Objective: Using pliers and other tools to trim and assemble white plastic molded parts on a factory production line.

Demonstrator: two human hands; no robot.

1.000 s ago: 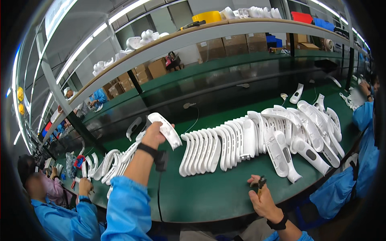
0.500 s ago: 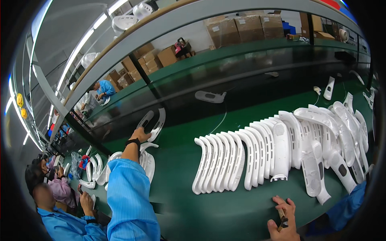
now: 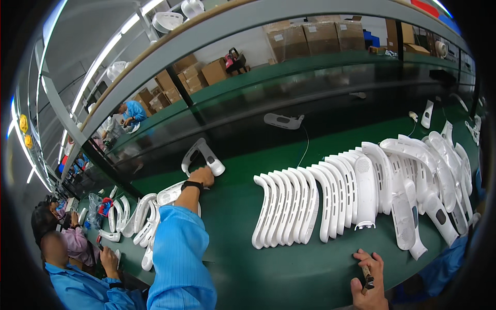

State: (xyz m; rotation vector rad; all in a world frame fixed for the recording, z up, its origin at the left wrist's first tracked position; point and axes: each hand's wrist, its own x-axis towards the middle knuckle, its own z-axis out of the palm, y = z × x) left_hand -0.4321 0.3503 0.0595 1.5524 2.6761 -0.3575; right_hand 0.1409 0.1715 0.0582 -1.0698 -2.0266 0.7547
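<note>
My left hand (image 3: 202, 176) reaches over the far side of the table, its fingers closed at the lower end of a white curved plastic shell (image 3: 208, 154). Another white curved shell with a dark slot (image 3: 189, 155) lies against it on the left. Near the front edge, my right hand (image 3: 370, 281) curls around a short brown-and-black tool (image 3: 367, 277), whose kind I cannot make out. Beyond that hand stretches a tightly packed row of white slotted curved shells (image 3: 289, 206). More shells (image 3: 164, 195) lie partly hidden beside my left forearm.
Loose white shells (image 3: 431, 165) pile up at the right. One shell with a thin wire (image 3: 283, 121) lies on the black belt (image 3: 237, 116). A grey shelf beam (image 3: 289, 14) crosses overhead. At the left, a person in a blue sleeve (image 3: 85, 287) sits working.
My left hand has moved right and the shell at its fingers has swung round beside the other one. My right hand has barely moved. The view has shifted slightly.
</note>
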